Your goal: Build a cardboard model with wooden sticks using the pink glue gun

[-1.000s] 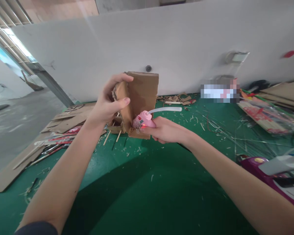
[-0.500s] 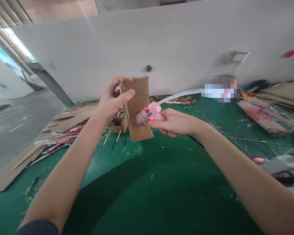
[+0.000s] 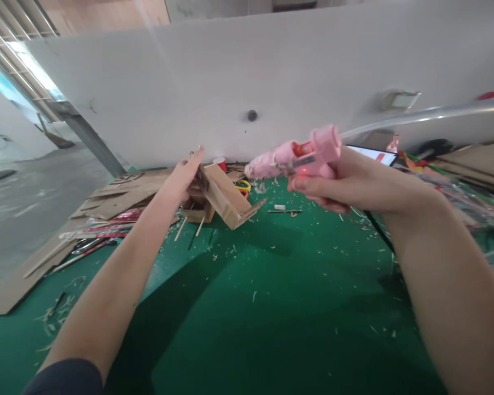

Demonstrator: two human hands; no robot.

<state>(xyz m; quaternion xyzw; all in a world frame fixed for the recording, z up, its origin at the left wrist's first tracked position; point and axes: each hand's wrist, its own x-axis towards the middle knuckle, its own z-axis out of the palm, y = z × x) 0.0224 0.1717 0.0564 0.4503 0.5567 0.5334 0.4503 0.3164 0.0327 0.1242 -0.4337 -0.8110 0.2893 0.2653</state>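
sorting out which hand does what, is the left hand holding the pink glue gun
No, the right hand holds the pink glue gun, while the left hand grips folded cardboard.

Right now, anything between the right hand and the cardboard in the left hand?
Only the glue gun, in the right hand, its front end toward the cardboard; nothing else visible blocks the gap.

The green surface (image 3: 296,312) carries flat cardboard (image 3: 127,196), scattered pale scraps (image 3: 254,297) and a thin stick (image 3: 293,211).
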